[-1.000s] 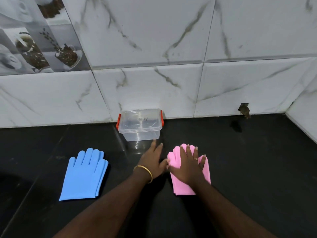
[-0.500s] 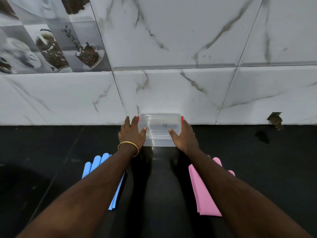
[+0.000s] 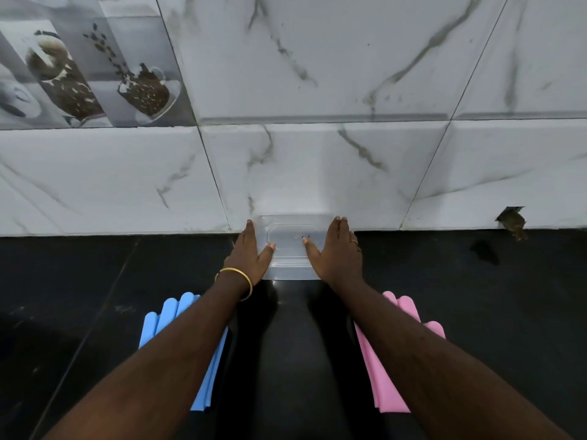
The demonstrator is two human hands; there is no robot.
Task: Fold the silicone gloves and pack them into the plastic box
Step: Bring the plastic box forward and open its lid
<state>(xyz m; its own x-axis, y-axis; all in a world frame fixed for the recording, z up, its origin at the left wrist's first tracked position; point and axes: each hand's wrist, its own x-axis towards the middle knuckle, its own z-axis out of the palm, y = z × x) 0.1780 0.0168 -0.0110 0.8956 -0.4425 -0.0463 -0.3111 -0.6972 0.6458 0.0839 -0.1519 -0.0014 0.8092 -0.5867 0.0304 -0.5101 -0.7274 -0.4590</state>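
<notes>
A clear plastic box [image 3: 290, 249] with its lid on stands on the black counter against the marble wall. My left hand [image 3: 251, 252] grips its left end and my right hand [image 3: 335, 252] grips its right end, thumbs resting on the lid. The red side clips are hidden under my hands. The blue gloves [image 3: 168, 315] lie flat on the counter under my left forearm, partly hidden. The pink gloves [image 3: 389, 389] lie flat under my right forearm, fingers pointing toward the wall.
The black counter [image 3: 476, 312] runs left and right of the box. A marble tile wall [image 3: 317, 154] stands right behind it, with a small chipped hole [image 3: 511, 222] low at the right. Coffee-print tiles [image 3: 79, 74] are at upper left.
Both hands left the pink gloves and reached forward to the box, and they now hold its two ends. The view has moved closer to the wall.
</notes>
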